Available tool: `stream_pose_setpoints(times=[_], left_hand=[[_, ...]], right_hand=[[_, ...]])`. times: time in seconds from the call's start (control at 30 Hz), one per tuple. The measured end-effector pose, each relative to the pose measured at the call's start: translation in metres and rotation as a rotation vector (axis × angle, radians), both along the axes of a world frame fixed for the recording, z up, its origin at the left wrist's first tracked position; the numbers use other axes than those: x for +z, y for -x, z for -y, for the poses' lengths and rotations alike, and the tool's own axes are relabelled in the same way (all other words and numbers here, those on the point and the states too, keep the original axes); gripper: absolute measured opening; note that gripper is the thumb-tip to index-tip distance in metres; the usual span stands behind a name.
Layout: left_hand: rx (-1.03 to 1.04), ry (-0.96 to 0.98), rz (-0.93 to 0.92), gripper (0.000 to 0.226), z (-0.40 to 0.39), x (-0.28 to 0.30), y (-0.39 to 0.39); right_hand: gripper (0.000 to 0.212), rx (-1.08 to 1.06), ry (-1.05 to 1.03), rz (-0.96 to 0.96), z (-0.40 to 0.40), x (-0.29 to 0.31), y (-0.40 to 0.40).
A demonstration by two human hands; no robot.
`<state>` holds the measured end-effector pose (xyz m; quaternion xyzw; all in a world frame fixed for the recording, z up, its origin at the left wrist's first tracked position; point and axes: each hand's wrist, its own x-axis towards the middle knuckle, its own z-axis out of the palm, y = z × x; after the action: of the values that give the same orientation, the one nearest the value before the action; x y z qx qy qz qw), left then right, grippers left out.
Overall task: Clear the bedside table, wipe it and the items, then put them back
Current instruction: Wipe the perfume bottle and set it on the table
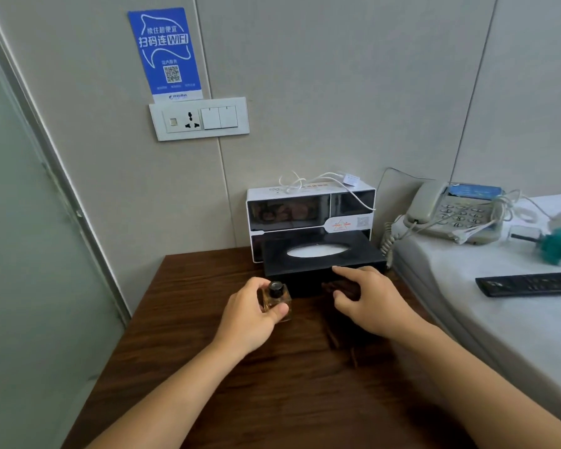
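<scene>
Head | left hand (251, 314) grips perfume bottle (276, 301) | right hand (365, 298) holds cloth (340, 288)

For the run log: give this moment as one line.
left hand: grips amber glass perfume bottle | right hand: holds dark brown cloth beside black tissue box | dark wooden bedside table
</scene>
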<state>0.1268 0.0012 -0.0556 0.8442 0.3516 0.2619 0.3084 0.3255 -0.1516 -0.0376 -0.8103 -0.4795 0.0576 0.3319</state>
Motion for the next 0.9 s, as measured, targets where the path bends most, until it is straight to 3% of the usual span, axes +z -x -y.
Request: stream_pose_setpoints(times=[0.33,0.6,0.9], left_hand=[[-0.108,0.020,-0.066,0.040,-0.011,0.005,0.003],[0.102,-0.022,-0.058,0.042,-0.047,0.007,0.038],[0.071,0.023,-0.024,0.059,-0.043,0.009,0.016]], right_hand=[[0.042,-0.037,-0.064,-0.011,0.004,0.003,-0.002],[0.028,0.028,-0.215,-0.056,0.005,0.007,0.026],[0.030,0.032,-0.227,-0.065,0.016,0.007,0.033]])
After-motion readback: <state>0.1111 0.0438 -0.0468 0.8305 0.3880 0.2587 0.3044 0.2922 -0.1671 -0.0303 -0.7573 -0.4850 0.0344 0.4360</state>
